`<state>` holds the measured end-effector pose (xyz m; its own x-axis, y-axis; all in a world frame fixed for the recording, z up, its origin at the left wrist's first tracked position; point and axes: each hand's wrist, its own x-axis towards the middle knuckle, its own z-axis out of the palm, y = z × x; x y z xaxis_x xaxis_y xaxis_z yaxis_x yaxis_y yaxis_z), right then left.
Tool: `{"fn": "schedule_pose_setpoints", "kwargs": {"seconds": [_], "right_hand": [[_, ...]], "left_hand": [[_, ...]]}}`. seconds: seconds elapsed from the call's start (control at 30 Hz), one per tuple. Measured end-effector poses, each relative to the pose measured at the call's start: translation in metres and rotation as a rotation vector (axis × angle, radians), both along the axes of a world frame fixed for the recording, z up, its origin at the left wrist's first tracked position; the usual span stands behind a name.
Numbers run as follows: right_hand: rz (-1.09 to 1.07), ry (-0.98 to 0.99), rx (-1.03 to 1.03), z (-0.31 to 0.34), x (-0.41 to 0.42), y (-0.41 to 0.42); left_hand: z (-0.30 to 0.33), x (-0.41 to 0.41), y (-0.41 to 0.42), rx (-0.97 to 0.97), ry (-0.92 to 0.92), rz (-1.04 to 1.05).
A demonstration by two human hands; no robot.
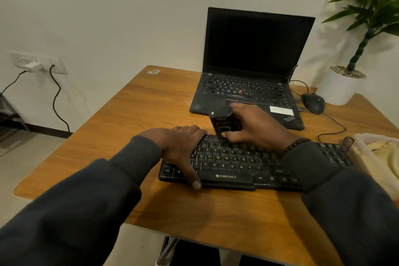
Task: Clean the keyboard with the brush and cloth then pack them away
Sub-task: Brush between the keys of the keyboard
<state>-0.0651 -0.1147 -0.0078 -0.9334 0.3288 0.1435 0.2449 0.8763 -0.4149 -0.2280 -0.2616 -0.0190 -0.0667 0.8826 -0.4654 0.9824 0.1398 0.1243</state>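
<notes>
Your left hand [183,149] lies flat, fingers extended, pressing the left end of the keyboard [233,164] on the wooden table [133,114]. Your right hand [252,127] grips the black brush [222,121] over the keyboard's top rows. The cloth [382,155] sits in the container [362,136] at right.

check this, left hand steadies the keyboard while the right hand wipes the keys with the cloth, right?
Not quite. In the head view the right hand holds the black brush at the keys, not the cloth. The cloth lies in the tub at the right. The left hand does steady the keyboard.
</notes>
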Motion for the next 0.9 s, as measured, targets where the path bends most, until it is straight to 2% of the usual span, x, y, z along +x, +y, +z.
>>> {"fn": "schedule_pose_setpoints", "kwargs": {"seconds": [0.07, 0.17, 0.3, 0.53, 0.73, 0.9], "right_hand": [[0.009, 0.04, -0.056, -0.005, -0.008, -0.011], [0.046, -0.024, -0.01, -0.009, -0.005, -0.007], [-0.011, -0.113, -0.02, 0.003, 0.023, 0.016], [-0.001, 0.013, -0.184, -0.006, 0.009, -0.01], [-0.077, -0.106, -0.119, 0.006, 0.05, 0.021], [-0.102, 0.034, -0.198, -0.001, 0.035, 0.007]], "left_hand": [[0.0, 0.0, 0.0, 0.002, 0.003, -0.004], [0.001, 0.0, 0.0, -0.006, 0.018, -0.008], [0.002, 0.001, 0.001, -0.028, 0.021, 0.004], [0.004, 0.002, 0.003, -0.045, 0.045, -0.003], [0.006, 0.004, 0.004, -0.067, 0.076, -0.016], [0.008, 0.008, 0.007, -0.09, 0.094, -0.013]]}}
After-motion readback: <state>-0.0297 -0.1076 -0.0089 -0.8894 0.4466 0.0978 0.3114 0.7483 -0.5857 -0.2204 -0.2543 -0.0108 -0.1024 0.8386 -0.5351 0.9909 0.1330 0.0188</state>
